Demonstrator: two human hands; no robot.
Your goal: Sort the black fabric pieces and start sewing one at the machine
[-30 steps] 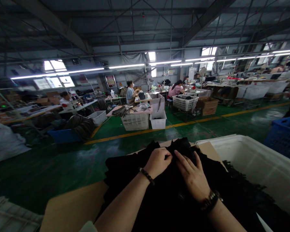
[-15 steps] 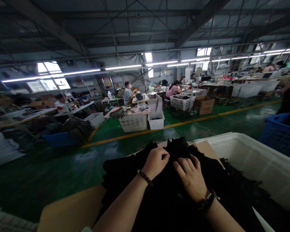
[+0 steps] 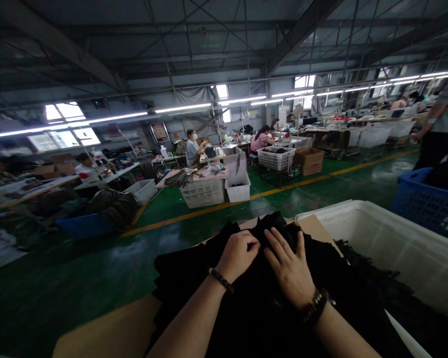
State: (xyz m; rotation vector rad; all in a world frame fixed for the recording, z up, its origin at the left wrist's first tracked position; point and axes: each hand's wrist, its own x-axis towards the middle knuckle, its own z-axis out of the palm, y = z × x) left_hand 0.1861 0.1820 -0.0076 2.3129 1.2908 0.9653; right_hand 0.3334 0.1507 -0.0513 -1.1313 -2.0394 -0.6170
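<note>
A pile of black fabric pieces with jagged, layered edges lies in front of me on a cardboard sheet. My left hand is closed at the far part of the pile, its thumb and fingers pinched together on the black fabric. Just right of it, my right hand rests on the cloth with fingers stretched out and spread. Folds between the dark layers are hard to make out. Both wrists wear beaded bracelets.
Right of the pile stands a large white bin holding more dark cloth. Beyond it are a blue crate and a standing person. Across the green floor, several people sit at sewing tables near a white basket.
My right hand has opened, its fingers spreading flatter on the fabric. The left hand keeps its pinch. The view has turned slightly right, bringing more of the standing person into sight.
</note>
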